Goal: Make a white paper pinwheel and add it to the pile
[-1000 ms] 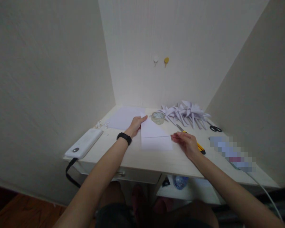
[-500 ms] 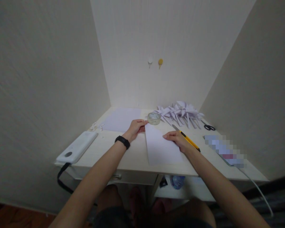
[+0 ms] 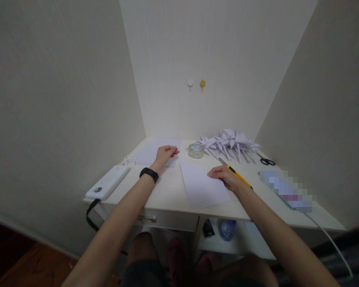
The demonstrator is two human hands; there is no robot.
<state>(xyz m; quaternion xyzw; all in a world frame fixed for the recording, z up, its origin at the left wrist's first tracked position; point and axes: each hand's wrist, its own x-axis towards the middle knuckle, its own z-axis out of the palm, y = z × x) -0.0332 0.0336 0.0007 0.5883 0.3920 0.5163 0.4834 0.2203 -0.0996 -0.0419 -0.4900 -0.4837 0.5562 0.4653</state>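
Note:
A white sheet of paper (image 3: 197,187) lies near the desk's front edge, angled a little. My right hand (image 3: 223,176) rests at its right edge, with fingers and thumb closed on the paper. My left hand (image 3: 166,154), with a black band on the wrist, hovers left of the sheet's top corner, over the other white paper (image 3: 148,151). Its fingers are curled together, and nothing shows in them. A yellow utility knife (image 3: 241,177) with its blade out lies just beyond my right hand. Behind the sheet stands a roll of clear tape (image 3: 196,151).
Folded paper pinwheels (image 3: 230,141) are heaped at the back right, with black scissors (image 3: 267,161) beside them. A blurred-out flat device (image 3: 284,191) with a white cable lies at the right. A white power bank (image 3: 109,182) sits at the left edge, near small white bits (image 3: 128,160).
My left hand has let go of the sheet's top left corner and moved left. That corner now lies lower, toward the desk. My right hand stays at the right edge. The view has shifted slightly.

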